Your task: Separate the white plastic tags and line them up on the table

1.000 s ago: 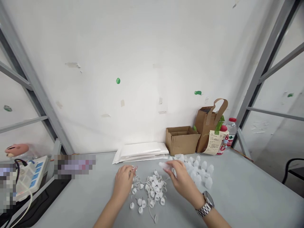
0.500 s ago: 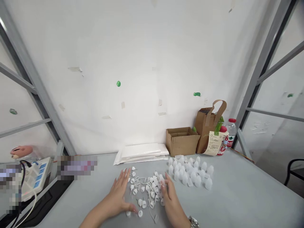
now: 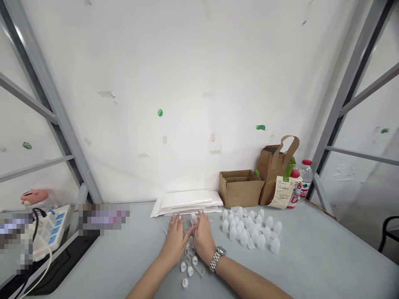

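Tabletop (image 3: 311,257), smooth and grey, fills the lower view. The bare left hand (image 3: 175,242) and right hand (image 3: 204,241), thumbs nearly meeting, hide much of what lies between them; whether either grips anything, I cannot tell. Rightward, domed, frosted-plastic pieces (image 3: 261,241) sit grouped, apart. Nearest the viewer, small white plastic caps (image 3: 183,267) lie loose, so the work looks unfinished.

Left hand (image 3: 175,241), right hand (image 3: 204,238) | drawn together | white caps (image 3: 190,271) seemingly bunched
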A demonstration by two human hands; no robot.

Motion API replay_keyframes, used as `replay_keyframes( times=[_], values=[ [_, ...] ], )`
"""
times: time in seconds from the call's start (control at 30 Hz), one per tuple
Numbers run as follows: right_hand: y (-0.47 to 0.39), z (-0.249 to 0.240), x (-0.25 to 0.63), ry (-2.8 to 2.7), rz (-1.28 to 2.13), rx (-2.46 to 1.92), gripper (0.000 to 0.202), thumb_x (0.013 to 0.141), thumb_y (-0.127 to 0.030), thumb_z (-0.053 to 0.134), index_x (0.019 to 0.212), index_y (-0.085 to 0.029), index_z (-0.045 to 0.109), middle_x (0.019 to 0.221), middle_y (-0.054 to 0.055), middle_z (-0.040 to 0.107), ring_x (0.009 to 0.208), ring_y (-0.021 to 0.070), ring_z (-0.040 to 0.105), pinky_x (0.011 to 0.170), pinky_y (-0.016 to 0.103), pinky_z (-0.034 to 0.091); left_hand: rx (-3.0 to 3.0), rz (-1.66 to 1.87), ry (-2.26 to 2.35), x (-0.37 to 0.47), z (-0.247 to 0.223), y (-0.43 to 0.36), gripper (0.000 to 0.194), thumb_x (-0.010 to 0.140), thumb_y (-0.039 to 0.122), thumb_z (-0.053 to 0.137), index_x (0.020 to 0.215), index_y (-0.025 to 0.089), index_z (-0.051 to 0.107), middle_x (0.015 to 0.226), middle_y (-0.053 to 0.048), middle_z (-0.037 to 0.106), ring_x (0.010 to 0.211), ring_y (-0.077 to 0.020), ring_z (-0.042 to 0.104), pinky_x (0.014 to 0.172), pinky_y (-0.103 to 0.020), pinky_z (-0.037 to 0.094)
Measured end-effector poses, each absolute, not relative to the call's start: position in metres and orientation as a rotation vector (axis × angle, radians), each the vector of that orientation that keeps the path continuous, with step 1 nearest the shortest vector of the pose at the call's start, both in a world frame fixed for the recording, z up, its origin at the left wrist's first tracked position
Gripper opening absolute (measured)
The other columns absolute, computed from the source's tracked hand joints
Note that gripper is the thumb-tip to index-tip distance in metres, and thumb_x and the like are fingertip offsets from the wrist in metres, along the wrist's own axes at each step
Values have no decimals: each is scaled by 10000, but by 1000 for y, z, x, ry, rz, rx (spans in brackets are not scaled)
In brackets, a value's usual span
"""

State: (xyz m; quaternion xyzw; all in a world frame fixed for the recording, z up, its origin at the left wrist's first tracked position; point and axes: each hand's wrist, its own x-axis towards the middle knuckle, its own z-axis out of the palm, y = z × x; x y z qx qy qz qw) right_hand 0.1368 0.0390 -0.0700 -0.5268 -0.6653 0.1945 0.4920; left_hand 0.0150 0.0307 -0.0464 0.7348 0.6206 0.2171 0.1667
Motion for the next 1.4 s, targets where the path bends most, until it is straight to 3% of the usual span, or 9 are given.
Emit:
replay_keyframes(
  times=[0.1,0.17,0.27,0.37,0.6,0.77,0.97,1.13,1.4],
  values=[
    [32,-44,146,-1535,565,-1187,422,901,-433,255,1177,-148,398,1273,171,441,1210,249,382,1007,464,299,2100,605,1738,6,-36,24,730,826,577,268,1379,106,202,1468,-146,160,1347,-278,1,1074,-500,133],
    [14,-26,155,-1492,638,-1107,398,903,-459,248,1142,-179,399,1204,130,482,1155,212,421,991,401,321,2199,516,1658,-6,-33,8,821,771,625,355,1404,169,98,1483,-104,78,1344,-281,-40,1072,-505,111],
    [-20,-15,168,-1474,964,-1106,360,885,-519,262,912,-210,446,823,30,565,780,161,552,756,306,446,2305,255,1596,-21,-41,-20,1106,609,665,543,1395,131,-22,1469,-140,-8,1338,-322,-43,1068,-502,95],
    [-39,-29,172,-1481,1341,-1076,417,835,-613,279,804,-218,408,655,-24,523,550,121,494,580,265,430,2351,73,1689,-21,-54,-34,1119,552,643,591,1390,115,71,1464,-159,34,1333,-346,-23,1055,-536,41],
    [2,-55,160,-1445,1233,-1122,455,784,-663,316,788,-217,402,665,-14,517,635,147,521,633,285,432,2171,101,2050,14,-39,4,988,684,631,457,1368,-6,139,1440,-218,50,1338,-328,26,1054,-521,89],
    [26,-41,166,-1454,1156,-1111,398,804,-584,375,884,-205,463,681,-5,545,654,167,535,628,294,436,2177,241,2005,15,-34,27,945,705,635,438,1379,36,157,1448,-218,95,1340,-329,24,1053,-524,88],
    [23,-37,192,-1467,842,-1143,366,809,-447,473,1050,-190,567,1013,75,592,861,203,537,780,322,419,2195,801,1880,7,-35,21,801,742,627,420,1370,161,248,1457,-162,196,1344,-317,81,1044,-529,149],
    [25,-40,197,-1431,855,-1187,354,797,-436,499,1005,-168,597,904,73,628,797,211,559,742,337,446,1975,1134,1622,12,-24,11,651,808,518,415,1364,217,261,1464,-98,219,1338,-252,180,1056,-458,226],
    [11,-28,185,-1478,950,-1048,253,786,-386,543,927,-189,617,886,58,656,826,209,590,753,326,466,1480,1220,1178,20,-23,10,531,710,454,589,1188,229,536,1326,-59,478,1240,-249,397,1028,-405,318]
  ],
)
